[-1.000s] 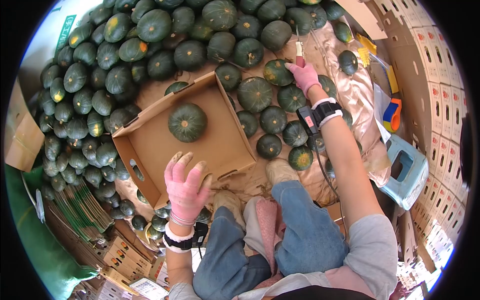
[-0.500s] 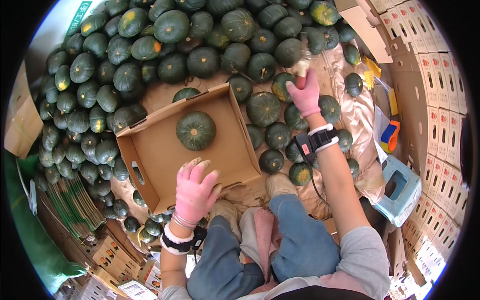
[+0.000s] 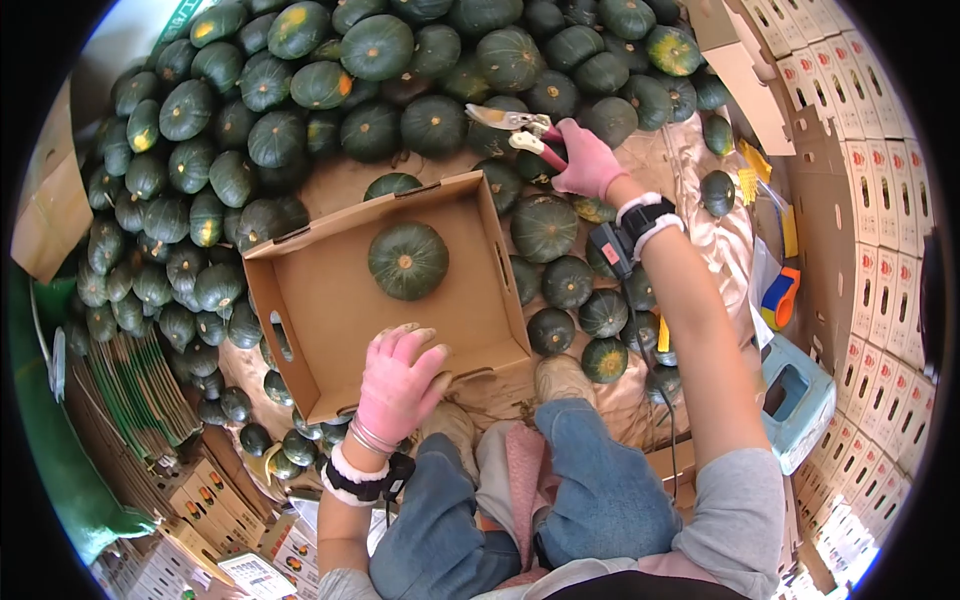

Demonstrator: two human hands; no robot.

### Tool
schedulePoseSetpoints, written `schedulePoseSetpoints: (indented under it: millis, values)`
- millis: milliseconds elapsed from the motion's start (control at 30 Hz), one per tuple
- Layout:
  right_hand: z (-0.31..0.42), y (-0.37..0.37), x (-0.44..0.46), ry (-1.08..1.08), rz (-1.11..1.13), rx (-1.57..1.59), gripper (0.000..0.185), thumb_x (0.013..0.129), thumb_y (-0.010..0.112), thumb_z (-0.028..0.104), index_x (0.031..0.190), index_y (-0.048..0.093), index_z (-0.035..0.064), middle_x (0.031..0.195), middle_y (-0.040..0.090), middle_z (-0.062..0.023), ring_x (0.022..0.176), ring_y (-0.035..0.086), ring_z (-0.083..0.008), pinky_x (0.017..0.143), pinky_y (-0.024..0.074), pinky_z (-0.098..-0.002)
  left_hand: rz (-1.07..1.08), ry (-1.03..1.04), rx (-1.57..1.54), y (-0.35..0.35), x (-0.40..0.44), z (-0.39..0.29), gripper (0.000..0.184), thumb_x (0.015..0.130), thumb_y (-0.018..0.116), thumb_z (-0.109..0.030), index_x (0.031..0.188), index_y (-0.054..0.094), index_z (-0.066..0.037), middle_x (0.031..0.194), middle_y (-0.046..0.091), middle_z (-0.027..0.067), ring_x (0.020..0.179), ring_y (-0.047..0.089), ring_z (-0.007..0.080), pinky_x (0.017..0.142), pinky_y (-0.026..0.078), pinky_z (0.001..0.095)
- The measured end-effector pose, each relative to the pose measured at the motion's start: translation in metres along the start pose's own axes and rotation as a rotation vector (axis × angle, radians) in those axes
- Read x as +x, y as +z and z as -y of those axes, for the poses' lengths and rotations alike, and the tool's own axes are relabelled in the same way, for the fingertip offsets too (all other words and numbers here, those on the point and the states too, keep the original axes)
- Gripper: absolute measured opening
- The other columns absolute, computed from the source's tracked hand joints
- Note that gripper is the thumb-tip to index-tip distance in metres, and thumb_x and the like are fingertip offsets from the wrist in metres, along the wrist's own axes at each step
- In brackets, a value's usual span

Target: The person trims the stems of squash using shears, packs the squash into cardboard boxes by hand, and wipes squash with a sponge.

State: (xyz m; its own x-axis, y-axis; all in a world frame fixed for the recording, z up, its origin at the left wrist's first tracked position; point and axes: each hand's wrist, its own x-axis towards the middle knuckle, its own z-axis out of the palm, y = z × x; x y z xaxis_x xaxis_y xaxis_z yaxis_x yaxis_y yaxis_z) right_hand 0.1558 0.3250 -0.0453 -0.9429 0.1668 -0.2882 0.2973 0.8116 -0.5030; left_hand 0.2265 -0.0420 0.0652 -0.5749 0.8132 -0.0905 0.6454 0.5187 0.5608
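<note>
Pruning shears (image 3: 529, 143) in right hand (image 3: 589, 165)

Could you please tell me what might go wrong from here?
The shears jut from the right grip above the dark green squashes, so they could nick a rind.

The single squash sits loose in the cardboard box, so it might roll if the box is tilted.

The left grip is open at the box's near side, so it might get nicked if the shears swing that way.
</note>
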Motion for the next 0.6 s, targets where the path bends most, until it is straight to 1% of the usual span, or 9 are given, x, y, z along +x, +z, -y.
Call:
schedulePoseSetpoints:
  millis: [33, 133, 167, 200, 267, 333, 367, 500, 600]
  values:
    - [-0.002, 0.003, -0.003, 0.024, 0.001, 0.073, 0.064, 0.056, 0.074, 0.018, 0.11, 0.043, 0.0014, 0.101, 0.059, -0.0218, 0.097, 0.056, -0.0389, 0.084, 0.0451, -0.0411, -0.007, 0.008, -0.058, 0.004, 0.002, 0.001, 0.037, 0.066, 0.071, -0.015, 0.1, 0.059, -0.008, 0.11, 0.054, 0.0132, 0.103, 0.051, 0.0357, 0.09, 0.041, 0.0455]
    - [0.009, 0.005, -0.021, 0.23, -0.162, 0.223, 0.064, 0.058, 0.074, 0.018, 0.111, 0.043, 0.0002, 0.097, 0.059, -0.0191, 0.094, 0.059, -0.0347, 0.081, 0.0465, -0.0402, 0.014, -0.006, -0.354, 0.015, 0.009, 0.0, 0.044, 0.07, 0.072, -0.018, 0.109, 0.056, -0.009, 0.114, 0.054, 0.013, 0.105, 0.052, 0.0348, 0.09, 0.043, 0.0431]
    - [-0.003, 0.013, -0.029, 0.168, -0.29, 0.337, 0.06, 0.06, 0.072, 0.019, 0.11, 0.044, 0.0005, 0.091, 0.061, -0.0169, 0.086, 0.062, -0.0303, 0.077, 0.049, -0.0362, 0.035, -0.018, -0.477, 0.017, 0.012, -0.002, 0.047, 0.071, 0.073, -0.02, 0.113, 0.055, -0.009, 0.116, 0.053, 0.0128, 0.107, 0.052, 0.0343, 0.09, 0.043, 0.0422]
    - [0.016, -0.006, -0.049, 0.349, -0.169, 0.632, 0.059, 0.062, 0.07, 0.019, 0.112, 0.044, -0.0001, 0.093, 0.061, -0.0117, 0.08, 0.062, -0.0207, 0.073, 0.0498, -0.0315, 0.046, -0.094, -0.758, 0.018, 0.014, -0.005, 0.051, 0.074, 0.071, -0.024, 0.118, 0.051, -0.009, 0.118, 0.053, 0.0129, 0.108, 0.051, 0.0331, 0.091, 0.043, 0.042]
    - [0.032, -0.024, -0.086, 0.21, -0.031, 1.049, 0.053, 0.066, 0.066, 0.017, 0.112, 0.046, -0.0015, 0.097, 0.059, -0.0097, 0.082, 0.06, -0.0163, 0.072, 0.0493, -0.0285, 0.057, -0.256, -1.329, 0.024, 0.02, -0.015, 0.059, 0.08, 0.068, -0.033, 0.128, 0.044, -0.009, 0.122, 0.051, 0.0129, 0.112, 0.05, 0.0306, 0.093, 0.042, 0.0416]
    - [0.056, -0.025, -0.122, 0.01, 0.041, 1.46, 0.047, 0.07, 0.061, 0.015, 0.112, 0.048, -0.0027, 0.1, 0.059, -0.0086, 0.084, 0.058, -0.0141, 0.07, 0.0487, -0.0261, 0.054, -0.361, -1.607, 0.017, 0.041, -0.026, 0.072, 0.085, 0.055, -0.052, 0.138, 0.031, -0.009, 0.13, 0.046, 0.0134, 0.116, 0.048, 0.0281, 0.096, 0.041, 0.0433]
    - [0.097, -0.036, -0.139, 0.079, 0.047, 1.631, 0.048, 0.072, 0.059, 0.017, 0.114, 0.048, -0.0026, 0.101, 0.059, -0.0083, 0.086, 0.057, -0.0144, 0.074, 0.0472, -0.0251, 0.069, -0.421, -1.869, 0.024, 0.052, -0.024, 0.068, 0.087, 0.05, -0.053, 0.136, 0.036, -0.009, 0.129, 0.046, 0.0142, 0.117, 0.047, 0.0292, 0.096, 0.04, 0.0455]
    - [0.099, -0.028, -0.181, 0.095, 0.035, 1.169, 0.066, 0.067, 0.071, 0.023, 0.121, 0.043, -0.0021, 0.099, 0.053, -0.0054, 0.094, 0.053, -0.0166, 0.084, 0.044, -0.0305, 0.243, -0.554, -2.581, 0.033, 0.069, -0.029, 0.065, 0.088, 0.038, -0.058, 0.131, 0.043, -0.01, 0.132, 0.046, 0.013, 0.121, 0.044, 0.0308, 0.1, 0.034, 0.0534]
    - [0.086, -0.032, -0.213, -0.005, -0.089, 0.659, 0.064, 0.062, 0.077, 0.026, 0.112, 0.047, -0.0009, 0.101, 0.054, -0.0098, 0.093, 0.053, -0.0184, 0.084, 0.0437, -0.0315, 0.059, -0.561, -2.618, 0.042, 0.056, -0.024, 0.063, 0.088, 0.041, -0.058, 0.129, 0.046, -0.011, 0.133, 0.046, 0.0114, 0.123, 0.042, 0.0306, 0.102, 0.03, 0.0568]
